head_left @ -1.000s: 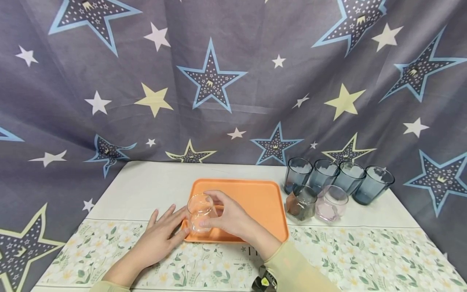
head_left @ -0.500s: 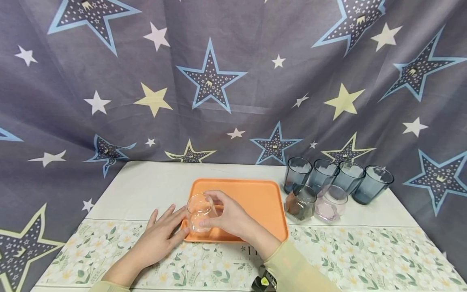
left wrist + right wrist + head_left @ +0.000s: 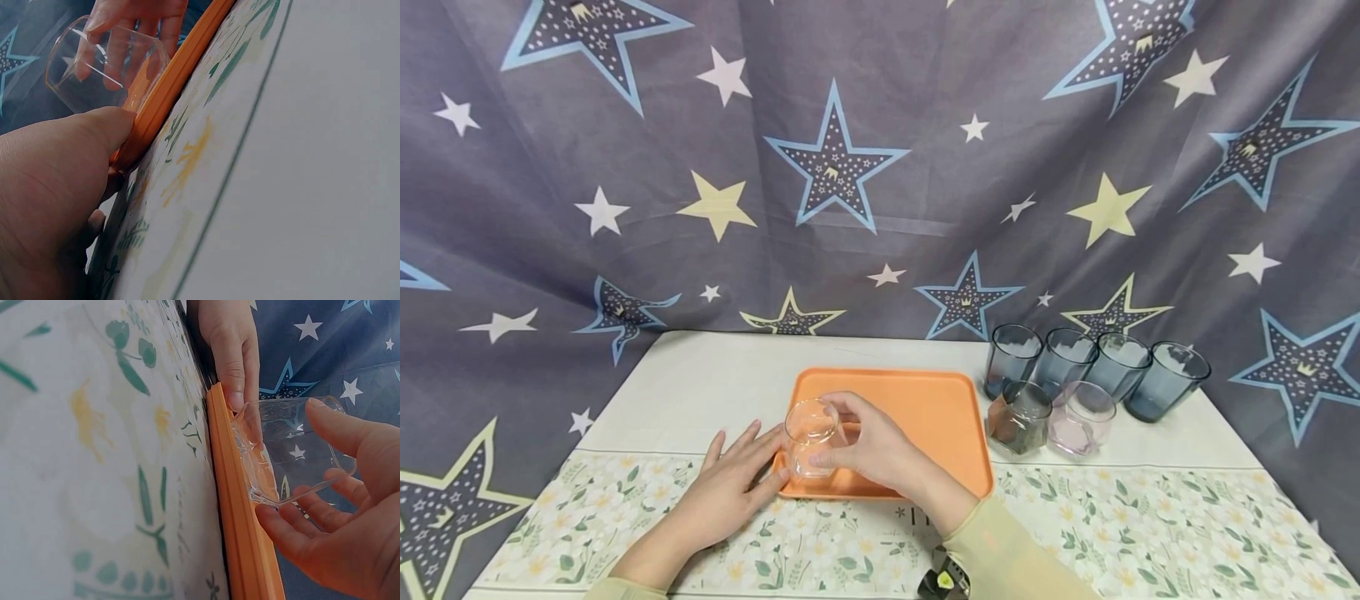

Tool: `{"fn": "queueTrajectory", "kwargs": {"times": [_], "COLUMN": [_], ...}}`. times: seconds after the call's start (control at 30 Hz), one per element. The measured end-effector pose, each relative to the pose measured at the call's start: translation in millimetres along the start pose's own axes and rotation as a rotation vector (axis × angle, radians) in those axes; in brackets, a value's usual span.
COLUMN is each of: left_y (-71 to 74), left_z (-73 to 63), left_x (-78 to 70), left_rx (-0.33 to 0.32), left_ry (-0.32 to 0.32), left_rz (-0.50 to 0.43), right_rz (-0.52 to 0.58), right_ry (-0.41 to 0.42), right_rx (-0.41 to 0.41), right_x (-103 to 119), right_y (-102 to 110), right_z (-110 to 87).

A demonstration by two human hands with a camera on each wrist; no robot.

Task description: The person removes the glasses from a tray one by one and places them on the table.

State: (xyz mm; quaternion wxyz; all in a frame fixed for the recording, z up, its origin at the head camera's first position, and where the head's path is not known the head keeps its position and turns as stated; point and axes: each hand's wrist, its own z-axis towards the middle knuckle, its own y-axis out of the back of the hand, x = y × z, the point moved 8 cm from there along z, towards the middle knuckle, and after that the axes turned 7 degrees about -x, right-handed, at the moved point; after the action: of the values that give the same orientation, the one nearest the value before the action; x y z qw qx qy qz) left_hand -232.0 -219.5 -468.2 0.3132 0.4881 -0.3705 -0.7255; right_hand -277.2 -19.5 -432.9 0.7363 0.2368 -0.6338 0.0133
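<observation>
A clear drinking glass (image 3: 808, 435) stands upright at the front left corner of an orange tray (image 3: 925, 417). My right hand (image 3: 880, 448) holds it from the right, thumb on the near side and fingers round the far side. In the right wrist view the same glass (image 3: 284, 447) shows angled sides and a round rim between the thumb and fingers. My left hand (image 3: 733, 485) rests at the tray's left edge with its fingers extended. Its thumb (image 3: 109, 125) touches the tray's orange rim (image 3: 156, 106) in the left wrist view, close beside the glass.
Several blue tumblers (image 3: 1120, 367) stand in a row at the back right. Before them are a smoky grey glass (image 3: 1018, 421) and a pale pink glass (image 3: 1081, 423), just right of the tray. A floral cloth strip (image 3: 1120, 525) crosses the table's front. A star-patterned curtain (image 3: 880, 183) hangs behind.
</observation>
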Motion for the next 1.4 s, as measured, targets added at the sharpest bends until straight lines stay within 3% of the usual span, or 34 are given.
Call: {"fn": "queueTrajectory", "kwargs": {"times": [0.7,1.0,1.4], "left_y": [-3.9,-4.4,1.4], "left_z": [1.0,-0.4,0.4], "left_x": [-2.3,0.4,-2.1], "left_rx": [0.016,0.026,0.013], "left_ry": [0.003,0.009,0.006], "left_rz": [-0.02,-0.021,-0.019], "right_rz": [-0.024,0.032,0.084], "right_ry": [0.016,-0.038,0.039], "right_rx": [-0.037,-0.098,-0.084], "right_x": [3,12,30], "right_y": [16,39,75], "right_z": [-3.6,-6.4,-15.4]}}
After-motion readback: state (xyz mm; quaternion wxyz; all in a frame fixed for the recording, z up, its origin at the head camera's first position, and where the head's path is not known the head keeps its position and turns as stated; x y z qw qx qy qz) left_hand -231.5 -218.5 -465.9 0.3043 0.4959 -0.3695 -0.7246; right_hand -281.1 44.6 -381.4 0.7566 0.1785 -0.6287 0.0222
